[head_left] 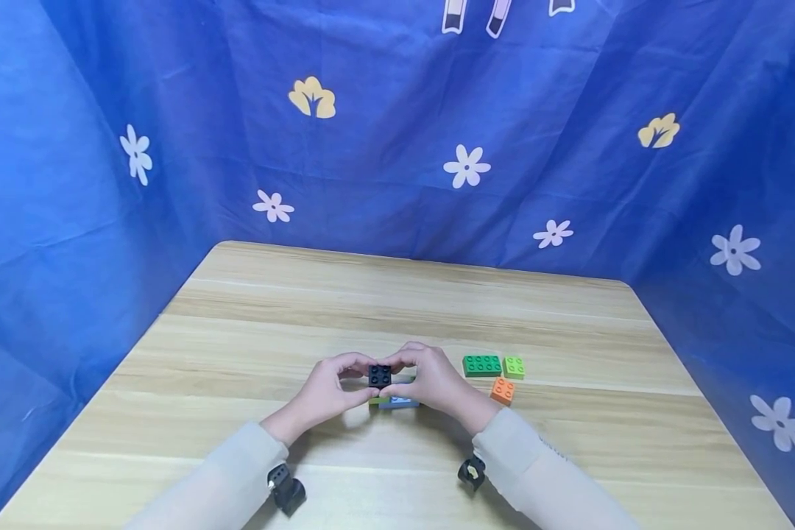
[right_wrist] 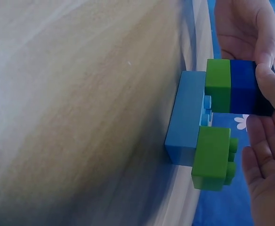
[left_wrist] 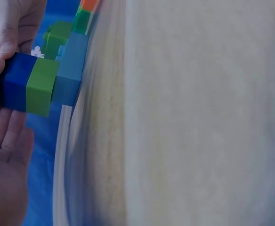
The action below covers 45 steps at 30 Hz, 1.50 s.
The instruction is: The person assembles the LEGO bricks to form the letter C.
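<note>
A black brick [head_left: 380, 376] tops a small stack, with both hands at it. Under it are a dark blue brick [right_wrist: 243, 87] and a lime green brick [right_wrist: 218, 85], which sits on one end of a long light blue brick [right_wrist: 187, 113]. Another green brick [right_wrist: 212, 157] is on the light blue brick's other end. My left hand [head_left: 324, 389] pinches the black brick from the left between thumb and fingers. From the right, my right hand [head_left: 437, 379] pinches the same brick. In the head view the hands hide part of the lower bricks.
To the right of the hands lie a dark green brick [head_left: 482, 366], a small lime brick [head_left: 514, 367] and an orange brick [head_left: 503, 391] on the wooden table [head_left: 291, 294]. A blue curtain [head_left: 384, 132] with flowers stands behind and on both sides.
</note>
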Each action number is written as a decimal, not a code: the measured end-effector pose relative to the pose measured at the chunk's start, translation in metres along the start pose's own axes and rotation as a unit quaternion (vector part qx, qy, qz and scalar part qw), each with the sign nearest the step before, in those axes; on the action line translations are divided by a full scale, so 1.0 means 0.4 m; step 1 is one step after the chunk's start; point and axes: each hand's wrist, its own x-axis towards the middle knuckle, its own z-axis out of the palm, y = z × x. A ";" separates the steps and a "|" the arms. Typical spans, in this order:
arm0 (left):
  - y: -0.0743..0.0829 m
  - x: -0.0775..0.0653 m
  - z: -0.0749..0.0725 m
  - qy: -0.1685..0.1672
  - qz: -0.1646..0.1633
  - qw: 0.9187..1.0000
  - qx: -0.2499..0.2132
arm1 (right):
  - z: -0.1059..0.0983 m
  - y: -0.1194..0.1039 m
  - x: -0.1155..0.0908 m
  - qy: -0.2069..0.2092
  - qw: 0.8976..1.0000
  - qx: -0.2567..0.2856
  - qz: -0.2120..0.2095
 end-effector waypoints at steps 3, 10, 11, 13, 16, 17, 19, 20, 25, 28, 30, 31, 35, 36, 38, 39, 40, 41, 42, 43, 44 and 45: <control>-0.002 -0.001 0.000 0.004 -0.003 1.000 -0.015 | 0.004 0.003 -0.001 0.004 1.000 0.001 -0.005; -0.006 0.002 0.002 0.004 0.009 1.000 -0.001 | 0.015 0.012 -0.013 0.026 0.999 0.000 -0.030; -0.006 0.002 0.002 0.003 0.008 1.000 0.001 | 0.017 0.014 -0.015 0.031 0.999 0.005 -0.031; -0.006 0.003 0.001 0.003 0.004 1.000 0.004 | 0.020 0.019 -0.021 0.038 0.999 0.013 -0.033; -0.005 0.004 0.002 0.003 -0.001 1.000 0.006 | 0.018 0.028 -0.035 0.049 0.998 0.025 -0.032; -0.004 0.004 0.003 0.004 -0.001 1.000 0.007 | 0.016 0.031 -0.042 0.051 0.998 0.028 -0.031; -0.002 0.004 0.004 0.006 -0.004 1.000 0.005 | 0.009 0.039 -0.056 0.056 0.998 0.034 -0.027; -0.001 0.004 0.005 0.007 -0.005 1.000 0.004 | 0.005 0.044 -0.064 0.058 0.997 0.035 -0.023; 0.001 0.003 0.006 0.008 -0.016 1.000 -0.006 | -0.022 0.073 -0.105 0.078 0.997 0.025 -0.010; 0.000 0.003 0.006 0.009 -0.021 1.000 -0.003 | -0.040 0.094 -0.132 0.097 0.995 0.010 0.001; -0.001 0.003 0.006 0.010 -0.023 1.000 -0.002 | -0.052 0.109 -0.151 0.110 0.994 -0.003 0.005; -0.001 0.003 0.006 0.011 -0.024 1.000 -0.001 | -0.059 0.117 -0.160 0.116 0.993 -0.008 0.006; -0.002 0.002 0.006 0.013 -0.024 1.000 -0.002 | -0.088 0.146 -0.197 0.135 0.991 -0.018 0.008; -0.002 0.002 0.005 0.013 -0.022 1.000 -0.002 | -0.097 0.152 -0.207 0.135 0.991 -0.016 0.011; -0.002 0.002 0.005 0.012 -0.024 1.000 -0.004 | -0.114 0.163 -0.225 0.138 0.990 -0.015 0.021; -0.002 0.002 0.005 0.012 -0.024 1.000 -0.004 | -0.124 0.167 -0.234 0.139 0.990 -0.016 0.027; -0.002 0.002 0.005 0.012 -0.026 1.000 -0.004 | -0.132 0.173 -0.243 0.140 0.989 -0.016 0.034; -0.002 0.002 0.005 0.011 -0.026 1.000 -0.003 | -0.141 0.177 -0.252 0.141 0.989 -0.015 0.039; -0.003 0.002 0.005 0.010 -0.026 1.000 -0.002 | -0.149 0.182 -0.260 0.144 0.988 -0.018 0.044; -0.003 0.002 0.005 0.010 -0.027 1.000 -0.002 | -0.157 0.186 -0.268 0.147 0.988 -0.023 0.047; -0.003 0.002 0.004 0.010 -0.028 1.000 -0.001 | -0.163 0.191 -0.275 0.149 0.987 -0.028 0.049; -0.003 0.002 0.004 0.010 -0.027 1.000 0.000 | -0.169 0.196 -0.282 0.151 0.987 -0.036 0.050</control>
